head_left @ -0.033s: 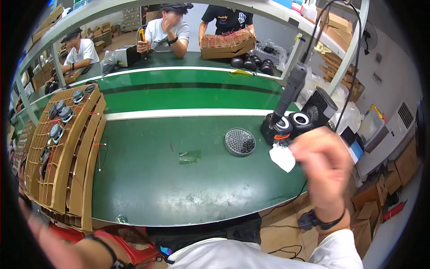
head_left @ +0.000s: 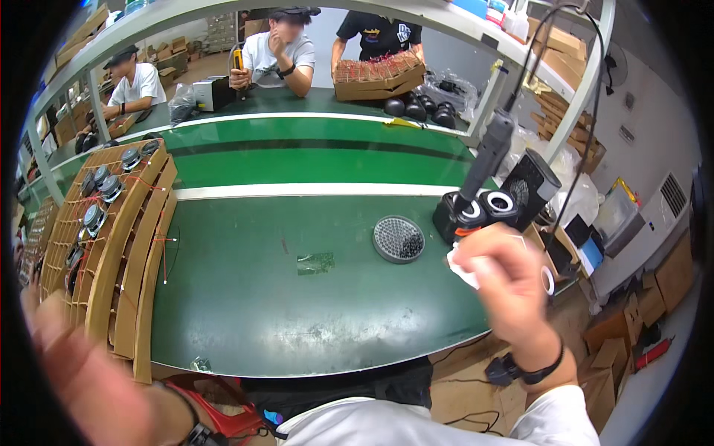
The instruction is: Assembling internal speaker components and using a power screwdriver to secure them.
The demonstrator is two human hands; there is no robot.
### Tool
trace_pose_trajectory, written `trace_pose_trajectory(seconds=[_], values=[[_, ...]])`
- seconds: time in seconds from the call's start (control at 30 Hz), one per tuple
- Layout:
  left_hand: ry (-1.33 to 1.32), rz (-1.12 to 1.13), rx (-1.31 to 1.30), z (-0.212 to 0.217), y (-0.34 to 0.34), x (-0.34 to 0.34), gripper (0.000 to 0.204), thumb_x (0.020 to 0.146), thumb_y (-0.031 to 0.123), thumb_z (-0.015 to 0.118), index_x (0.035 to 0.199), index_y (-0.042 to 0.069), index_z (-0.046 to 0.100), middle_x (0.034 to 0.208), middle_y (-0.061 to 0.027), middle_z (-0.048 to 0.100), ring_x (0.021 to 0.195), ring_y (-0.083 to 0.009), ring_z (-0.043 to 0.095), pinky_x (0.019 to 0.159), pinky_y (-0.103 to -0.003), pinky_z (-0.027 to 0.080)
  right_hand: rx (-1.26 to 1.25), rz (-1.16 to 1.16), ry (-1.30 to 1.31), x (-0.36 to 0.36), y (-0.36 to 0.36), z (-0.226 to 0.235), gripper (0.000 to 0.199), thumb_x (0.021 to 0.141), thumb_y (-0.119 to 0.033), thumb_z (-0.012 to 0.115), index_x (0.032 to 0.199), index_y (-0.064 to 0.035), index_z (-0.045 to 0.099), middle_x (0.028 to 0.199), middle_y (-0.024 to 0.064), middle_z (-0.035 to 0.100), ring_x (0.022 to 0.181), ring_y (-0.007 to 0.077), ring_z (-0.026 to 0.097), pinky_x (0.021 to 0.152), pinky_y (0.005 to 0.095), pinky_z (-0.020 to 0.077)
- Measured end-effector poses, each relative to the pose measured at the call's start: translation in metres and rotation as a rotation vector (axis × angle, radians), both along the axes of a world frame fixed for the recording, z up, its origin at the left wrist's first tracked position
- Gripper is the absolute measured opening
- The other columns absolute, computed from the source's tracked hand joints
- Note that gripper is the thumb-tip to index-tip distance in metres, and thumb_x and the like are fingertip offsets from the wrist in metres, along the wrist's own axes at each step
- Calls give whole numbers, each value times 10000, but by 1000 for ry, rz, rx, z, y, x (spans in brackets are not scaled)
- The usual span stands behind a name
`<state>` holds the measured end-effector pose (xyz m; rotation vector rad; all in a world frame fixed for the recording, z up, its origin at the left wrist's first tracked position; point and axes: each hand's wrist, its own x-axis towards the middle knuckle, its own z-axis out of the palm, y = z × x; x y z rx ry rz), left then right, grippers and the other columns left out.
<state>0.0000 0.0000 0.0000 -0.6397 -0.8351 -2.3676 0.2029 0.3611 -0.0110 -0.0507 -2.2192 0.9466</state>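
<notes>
My right hand (head_left: 509, 279) is over the right part of the green bench, fingers curled into a pinch. At its fingertips shows a thin white piece (head_left: 462, 270), perhaps paper, partly covered by the hand. Whatever lies between the fingers cannot be made out. Just beyond stands a black holder (head_left: 445, 220) with white rings, a dark grey handheld tool upright over it. Left of it lies a round grey dish (head_left: 399, 239) with small black parts. My left hand (head_left: 89, 364), blurred, is empty with fingers stretched beside the stacked cardboard trays (head_left: 141, 282).
Wired round speakers (head_left: 94, 217) sit in the top tray's dividers. Clear tape (head_left: 316, 263) sticks to the bench (head_left: 245, 312). A black speaker housing (head_left: 532, 178) stands at the right. Across the bench, one person holds a carton of wired parts (head_left: 378, 76); two others sit at the left.
My right hand has moved left, covering more of the white piece. My left hand has come up and inward beside the cardboard trays.
</notes>
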Motion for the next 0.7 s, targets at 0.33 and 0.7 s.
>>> trace_pose_trajectory(seconds=[0.33, 0.7], values=[[-175, -785, -1119, -186, 231, -50, 127, 955, 15, 586, 1067, -2, 643, 986, -59, 691, 884, -102, 632, 818, -261, 516, 268, -411, -494, -50, 94, -187, 868, 833, -413, 760, 1443, 54, 357, 1487, 325, 332, 1388, 445, 349, 1149, 516, 306], [-260, -701, -1078, -219, 276, -54, 159, 963, 17, 569, 1108, -18, 625, 1033, -74, 678, 901, -104, 626, 803, -263, 520, 88, -478, -445, -76, 116, -187, 1096, 691, -364, 857, 1521, -8, 236, 1505, 262, 301, 1415, 422, 288, 1171, 513, 271]])
